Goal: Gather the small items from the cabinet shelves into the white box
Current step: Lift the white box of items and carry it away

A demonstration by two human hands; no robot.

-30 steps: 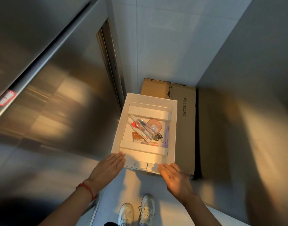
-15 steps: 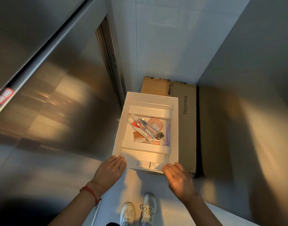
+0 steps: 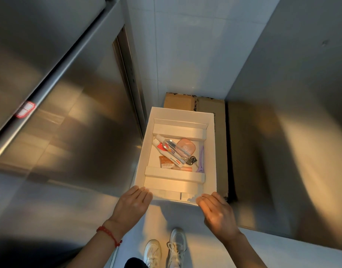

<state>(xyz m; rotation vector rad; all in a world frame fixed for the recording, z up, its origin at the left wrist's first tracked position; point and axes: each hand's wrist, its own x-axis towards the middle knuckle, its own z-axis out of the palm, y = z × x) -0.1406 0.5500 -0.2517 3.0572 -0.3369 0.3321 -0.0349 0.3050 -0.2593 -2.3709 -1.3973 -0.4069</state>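
We note both hands, left and right, flat-fingered at the box's near edge, holding nothing; items already inside, likely positioning it.

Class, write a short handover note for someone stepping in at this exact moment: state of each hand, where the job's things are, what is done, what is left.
Left hand: open, fingers straight at the near left corner of the white box; no grip.
Right hand: open, fingers at the near right corner; no grip.
The box sits on the floor beside a brown carton.
Done: a pink case, a white tube, keys, an orange sachet and a purple item lie inside.
Left: cabinet shelves are not in view, so check them for leftovers.
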